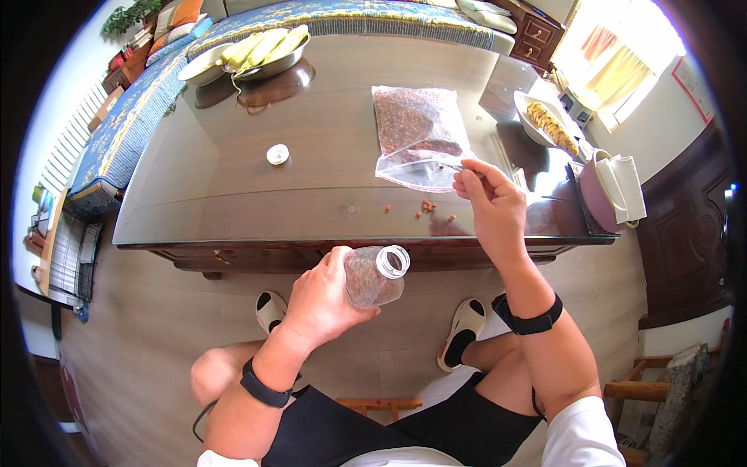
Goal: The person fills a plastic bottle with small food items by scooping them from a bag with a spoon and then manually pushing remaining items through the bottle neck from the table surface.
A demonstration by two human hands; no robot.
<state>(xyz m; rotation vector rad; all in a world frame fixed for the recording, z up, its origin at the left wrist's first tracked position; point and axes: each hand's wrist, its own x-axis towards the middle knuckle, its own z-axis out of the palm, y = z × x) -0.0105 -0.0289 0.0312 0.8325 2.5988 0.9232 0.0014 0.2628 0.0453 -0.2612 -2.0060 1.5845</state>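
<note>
My left hand (321, 303) grips a clear plastic bottle (373, 286) in front of the table edge. The bottle is uncapped, its mouth tilted up and to the right; reddish-brown contents show dimly through its wall. My right hand (493, 201) pinches a thin metal utensil (452, 167), mostly hidden by the fingers, with its tip at the mouth of a clear zip bag (417, 131). Whether the tip is inside the bag is hard to tell. Small reddish kernels, probably peanuts, fill much of the bag. Several loose kernels (428, 206) lie on the glass tabletop nearby.
A white bottle cap (278, 154) rests on the glass-topped table (233, 204). Farther back, a metal bowl (271, 69) holds corn in husks beside another bowl (201, 65). To the right are a white dish (528, 119) with a corn cob (551, 127) and a pinkish pot (601, 190).
</note>
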